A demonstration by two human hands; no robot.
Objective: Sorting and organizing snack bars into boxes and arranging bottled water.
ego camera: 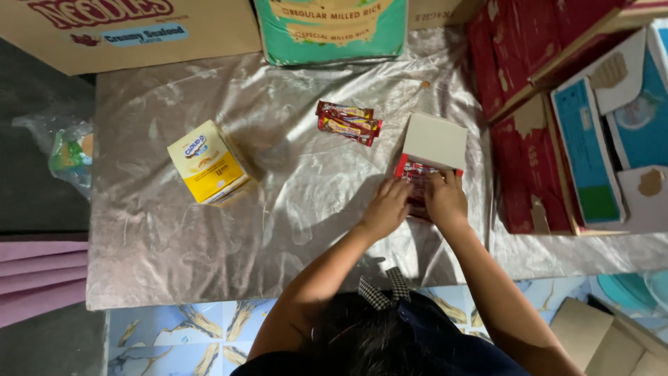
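A small red box [424, 182] with its white lid flap raised sits on the silvery sheet [292, 209], right of centre. The left hand [387, 207] and right hand [445, 198] rest on its opening, fingers curled over red packets inside; whether either grips one cannot be told. Loose red packets [348, 122] lie just beyond; a yellow carton [207, 162] stands well left.

Both hands, the left hand [387, 207] and right hand [445, 198], cover most of the small red box [416, 169], hiding its contents. The green sack [331, 29] and the brown carton [125, 31] are cut off by the top edge.
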